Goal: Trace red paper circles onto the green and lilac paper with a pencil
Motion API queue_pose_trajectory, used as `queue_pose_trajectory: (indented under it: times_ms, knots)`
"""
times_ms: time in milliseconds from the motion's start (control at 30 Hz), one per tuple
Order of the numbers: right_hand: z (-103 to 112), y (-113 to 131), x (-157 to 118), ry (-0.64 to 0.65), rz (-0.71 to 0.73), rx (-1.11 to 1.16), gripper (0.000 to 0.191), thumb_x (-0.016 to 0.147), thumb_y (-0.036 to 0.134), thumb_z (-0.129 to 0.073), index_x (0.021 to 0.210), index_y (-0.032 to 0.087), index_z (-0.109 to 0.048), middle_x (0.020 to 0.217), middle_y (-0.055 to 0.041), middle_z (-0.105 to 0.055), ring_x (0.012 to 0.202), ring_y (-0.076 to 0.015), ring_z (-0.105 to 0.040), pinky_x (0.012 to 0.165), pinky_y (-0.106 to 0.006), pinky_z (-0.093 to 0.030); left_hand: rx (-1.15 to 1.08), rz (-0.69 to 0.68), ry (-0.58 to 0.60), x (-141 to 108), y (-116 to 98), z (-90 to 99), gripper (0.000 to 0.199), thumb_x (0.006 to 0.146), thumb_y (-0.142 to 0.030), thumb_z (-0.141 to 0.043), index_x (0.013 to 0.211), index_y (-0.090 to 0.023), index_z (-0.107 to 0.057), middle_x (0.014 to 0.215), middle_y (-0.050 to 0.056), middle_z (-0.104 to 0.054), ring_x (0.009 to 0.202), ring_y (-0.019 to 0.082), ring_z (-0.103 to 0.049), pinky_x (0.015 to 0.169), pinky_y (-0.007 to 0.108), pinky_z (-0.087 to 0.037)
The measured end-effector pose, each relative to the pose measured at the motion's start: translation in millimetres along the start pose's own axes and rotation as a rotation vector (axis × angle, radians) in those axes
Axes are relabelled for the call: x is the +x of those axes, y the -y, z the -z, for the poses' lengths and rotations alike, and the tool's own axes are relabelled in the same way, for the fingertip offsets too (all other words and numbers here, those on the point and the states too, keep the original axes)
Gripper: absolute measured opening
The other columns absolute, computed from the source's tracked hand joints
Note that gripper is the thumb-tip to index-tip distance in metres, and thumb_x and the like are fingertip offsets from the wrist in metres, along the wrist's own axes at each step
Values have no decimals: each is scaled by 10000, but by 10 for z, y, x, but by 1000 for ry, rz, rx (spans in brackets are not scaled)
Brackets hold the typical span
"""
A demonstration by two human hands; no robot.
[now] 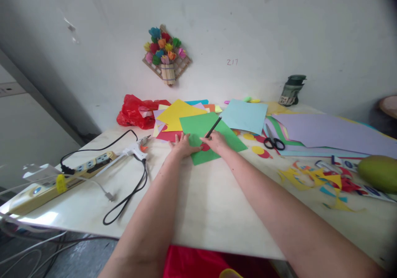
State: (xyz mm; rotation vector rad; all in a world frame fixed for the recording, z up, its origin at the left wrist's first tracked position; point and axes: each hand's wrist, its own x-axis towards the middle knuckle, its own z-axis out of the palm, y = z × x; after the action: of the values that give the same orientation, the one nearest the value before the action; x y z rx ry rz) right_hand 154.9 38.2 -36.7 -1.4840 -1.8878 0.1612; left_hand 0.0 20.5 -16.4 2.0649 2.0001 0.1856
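Note:
A green sheet of paper (214, 127) lies on the table in front of me. On its lower left part is a small red paper circle (205, 147). My left hand (182, 146) rests with fingers spread at the sheet's left edge, the thumb reaching to the circle. My right hand (215, 141) grips a black pencil (214, 127), tilted up to the right, close above the circle. Its tip is hidden by the hand. Just right of the sheet lie yellow and red paper circles (258, 150) and black-handled scissors (274, 143).
A glue gun (136, 150) and power strip (58, 185) with cables are at left. Behind are a red plastic bag (136, 111), a yellow sheet (178, 114) and a light blue sheet (245, 116). Paper scraps (310, 176), purple paper (335, 133) and a green fruit (378, 172) lie right.

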Motion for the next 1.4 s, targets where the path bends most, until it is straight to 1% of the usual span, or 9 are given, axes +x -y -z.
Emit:
queue_pose_trajectory:
  times_ms: [267,500,633,767,1033,1400]
  knots:
    - [-43,-17,13,-10,42,30,285,685,447,-551,744,181,-634,872,-59,-627,783,-164,-569,703,-273,-434,-4,0,-3,0,7,-1,945,581,-647,-488,1340,-209,-134,1418,91,-31,1265,307,78,936,585,37]
    - [-68,-40,19,-22,64,59,282,685,436,-553,736,169,-627,838,-60,-622,750,-156,-563,681,-263,-435,7,-2,-17,21,17,-28,924,591,-653,-468,1339,-221,-140,1417,94,-51,1264,313,72,938,589,21]
    - [-76,-48,21,-20,61,87,283,688,437,-550,737,168,-623,833,-55,-621,725,-139,-564,662,-247,-437,14,-5,-26,28,21,-28,916,596,-656,-463,1337,-224,-143,1418,92,-47,1264,316,70,934,596,13]
    - [-72,-44,14,-21,58,82,281,680,440,-558,729,171,-622,829,-52,-621,723,-138,-564,661,-245,-435,19,-9,-10,18,13,-10,930,592,-658,-455,1342,-209,-135,1417,99,-43,1262,324,66,935,596,6]
    - [-63,-33,13,-10,53,69,274,682,440,-555,722,178,-625,840,-50,-622,713,-136,-566,648,-244,-431,23,1,-7,-4,-2,1,922,591,-649,-456,1340,-221,-133,1419,85,-27,1266,306,67,939,586,11]
    - [-77,-57,20,-19,-5,118,251,681,403,-568,710,160,-624,803,-63,-618,680,-132,-561,623,-239,-435,20,4,0,8,7,-9,927,581,-646,-462,1337,-228,-124,1422,81,-23,1266,304,78,939,585,15]
